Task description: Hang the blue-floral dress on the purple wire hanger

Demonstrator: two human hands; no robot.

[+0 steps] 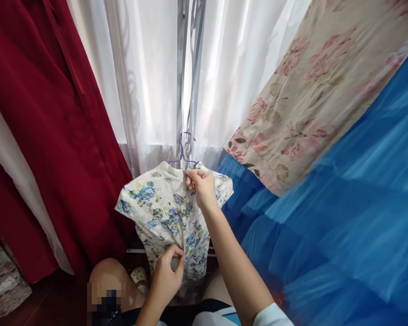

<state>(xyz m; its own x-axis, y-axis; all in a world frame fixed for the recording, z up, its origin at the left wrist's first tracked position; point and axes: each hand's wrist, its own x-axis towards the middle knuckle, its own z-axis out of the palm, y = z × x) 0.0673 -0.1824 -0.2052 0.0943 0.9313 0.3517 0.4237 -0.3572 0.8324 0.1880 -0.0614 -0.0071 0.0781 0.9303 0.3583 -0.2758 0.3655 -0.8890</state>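
A white dress point(159, 199) with blue and yellow-green flowers hangs in front of me on a purple hanger point(181, 149). A seam runs down its middle. My right hand point(202, 183) pinches the fabric at the neckline, near the top of this seam. Lower down, my left hand point(170, 269) pinches the dress between thumb and forefinger along the same seam. Whether a zipper pull lies under the right fingers is hidden.
White curtains point(149, 81) and a metal rack point(180, 68) stand behind. Dark red curtains point(64, 158) hang at left. At right are a beige floral cloth point(309, 99) and blue tulle fabric point(333, 226). A pale clog point(139, 276) shows beside my bent knee.
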